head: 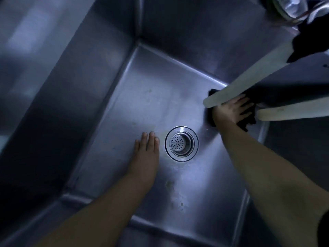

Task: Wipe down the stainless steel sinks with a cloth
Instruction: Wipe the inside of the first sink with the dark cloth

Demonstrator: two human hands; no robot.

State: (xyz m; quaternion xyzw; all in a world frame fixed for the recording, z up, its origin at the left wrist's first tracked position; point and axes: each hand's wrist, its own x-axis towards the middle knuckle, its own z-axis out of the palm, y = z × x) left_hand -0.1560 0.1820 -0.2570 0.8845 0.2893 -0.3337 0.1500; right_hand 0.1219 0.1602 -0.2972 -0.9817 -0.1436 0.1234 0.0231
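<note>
I look down into a deep stainless steel sink (pixel 146 82) with a round perforated drain strainer (pixel 181 143) in its floor. My right hand (pixel 233 111) lies flat with spread fingers on a dark cloth (pixel 246 123), pressing it onto the sink floor at the right wall. My left hand (pixel 146 152) rests flat on the sink floor just left of the drain, fingers straight and together, holding nothing.
Two pale flat handles or spouts (pixel 249 81) (pixel 292 113) reach in from the right, one crossing above my right hand. A shiny metal fixture (pixel 293 6) sits at the top right. Stains mark the floor (pixel 176 191) near the front.
</note>
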